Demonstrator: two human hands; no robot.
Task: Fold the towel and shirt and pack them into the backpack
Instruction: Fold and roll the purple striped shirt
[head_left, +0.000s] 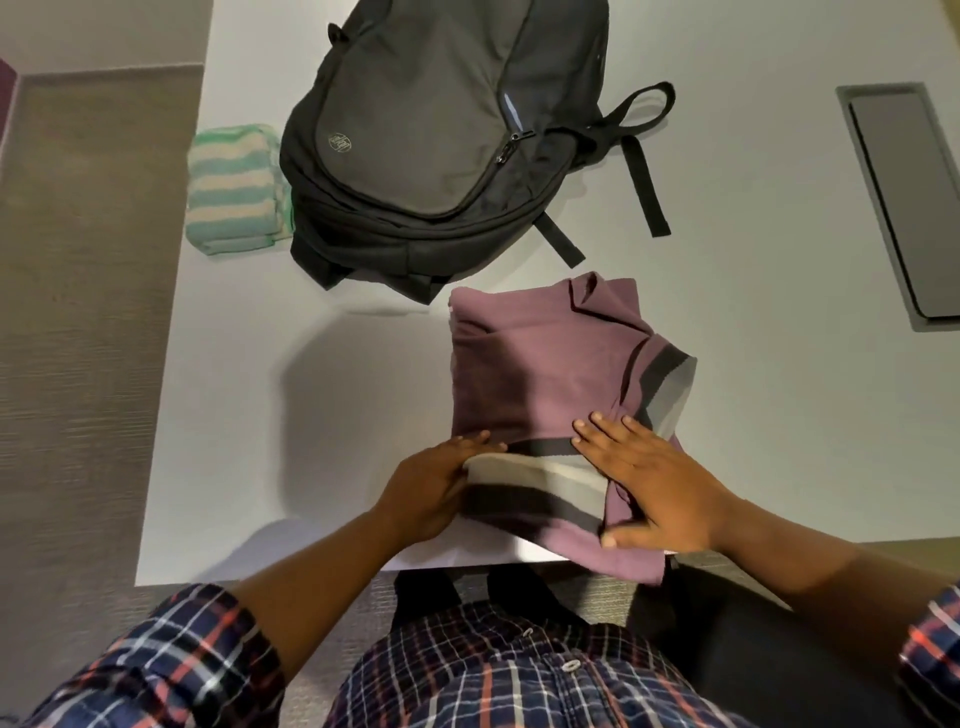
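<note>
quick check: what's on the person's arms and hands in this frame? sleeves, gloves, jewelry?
Both the left hand and right hand are bare: no gloves, rings or watch visible. Forearms are uncovered. The sleeves are rolled up near the elbows, in a navy plaid with red and white lines, matching the buttoned shirt front.

A maroon shirt (540, 374) with grey, cream and black stripes lies partly folded at the worktop's near edge. A green-and-cream striped towel (236, 188) sits folded at the left edge, touching the closed black backpack (426, 130) lying flat beyond the shirt.
</note>
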